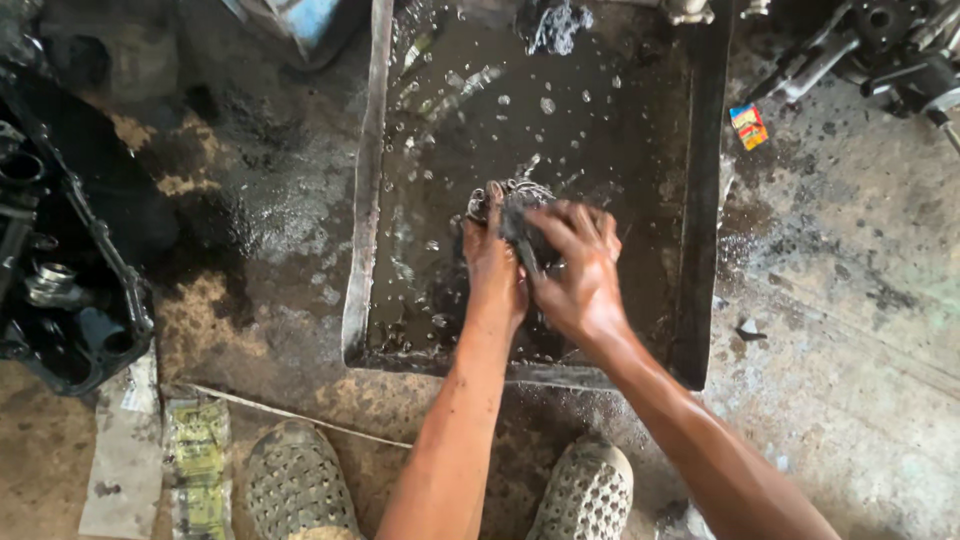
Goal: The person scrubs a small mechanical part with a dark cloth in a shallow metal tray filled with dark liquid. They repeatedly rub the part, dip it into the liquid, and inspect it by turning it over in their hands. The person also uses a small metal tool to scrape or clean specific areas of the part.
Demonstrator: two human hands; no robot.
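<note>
**Oily metal part gripped over a wash tray**

Dark, grimy liquid filled the shallow metal tray point(362, 200) on the stained concrete floor point(840, 330), its surface dotted with bubbles and splashes. Near the tray's middle, both hands met around a small toothed metal part point(517, 205), held just above or at the liquid so that runoff fell back into the tray. The left hand point(492, 262) was closed around the part's near side, steadying it. The right hand point(578, 268) curled over it from the right, fingers pressed on what looked like a dark brush or rag; which one, I could not tell. A wet rag point(553, 24) lay at the tray's far edge. Beyond the left edge sat a black engine casing point(70, 300); beyond the far right corner, a small colourful packet point(749, 125) and more engine parts point(880, 50). Two perforated shoes point(296, 480) stood at the near edge.
</note>
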